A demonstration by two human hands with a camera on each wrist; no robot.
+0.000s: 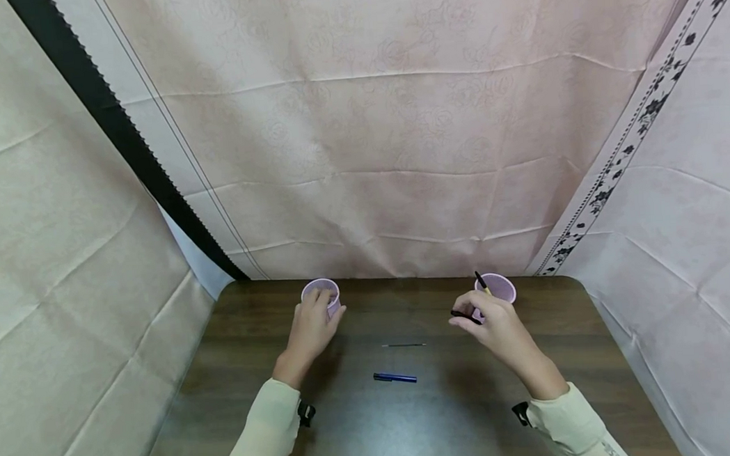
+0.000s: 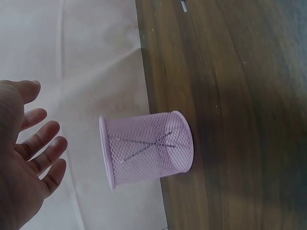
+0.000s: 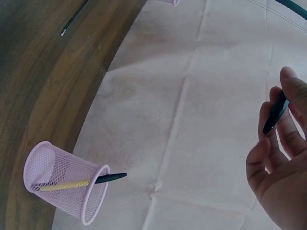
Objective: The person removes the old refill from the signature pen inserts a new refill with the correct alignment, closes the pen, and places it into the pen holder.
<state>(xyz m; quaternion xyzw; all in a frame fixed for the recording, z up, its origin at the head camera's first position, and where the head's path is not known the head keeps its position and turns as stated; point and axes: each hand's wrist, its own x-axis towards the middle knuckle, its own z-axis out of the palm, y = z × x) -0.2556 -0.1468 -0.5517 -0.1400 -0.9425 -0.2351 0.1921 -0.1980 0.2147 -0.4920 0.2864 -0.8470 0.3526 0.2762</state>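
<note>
Above the left pink mesh cup my left hand hovers with relaxed, slightly bent fingers, holding nothing; in the left wrist view the hand is apart from the rim. Two thin dark sticks lie crossed inside that cup. My right hand pinches a short black pen-like piece between thumb and fingers, near the right pink mesh cup. A yellow and black pen leans in the right cup, its black end above the rim.
On the wooden table, between my arms, lie a blue pen and a thin dark stick. Both cups stand near the far edge, close to a hanging pale cloth. More cloth hangs on both sides.
</note>
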